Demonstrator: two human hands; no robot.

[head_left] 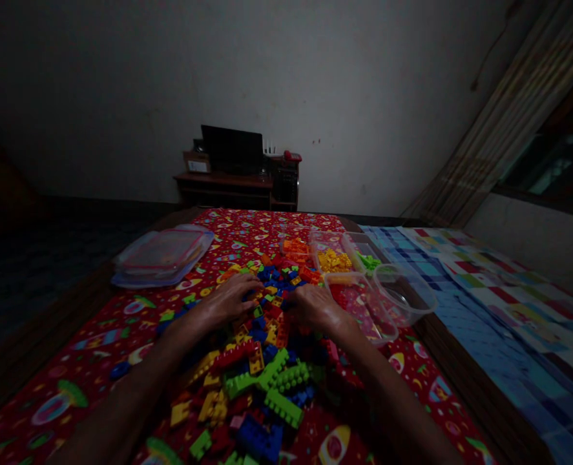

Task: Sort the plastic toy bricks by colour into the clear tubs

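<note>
A heap of colourful toy building bricks point(267, 323) lies between my two forearms. My left hand point(232, 298) rests over the heap's left side, its fingers curved and apart, with nothing visible held in them. Across from it, my right hand point(315, 306) reaches into the right side of the heap. Its fingertips are in shadow among the bricks, so any grip there is hidden. Long green bricks point(281, 384) lie nearer to me, beside a dark blue brick point(260, 439). Just beyond the right hand stands a clear container point(387, 332) with a few red bricks inside.
More clear containers hold orange bricks point(296, 247), yellow bricks point(334, 261) and green bricks point(369, 262). A round clear tub point(419, 303) stands at the right edge. Stacked lids point(163, 255) lie at left on the red patterned cloth point(97, 368). A desk with a monitor point(232, 147) is behind.
</note>
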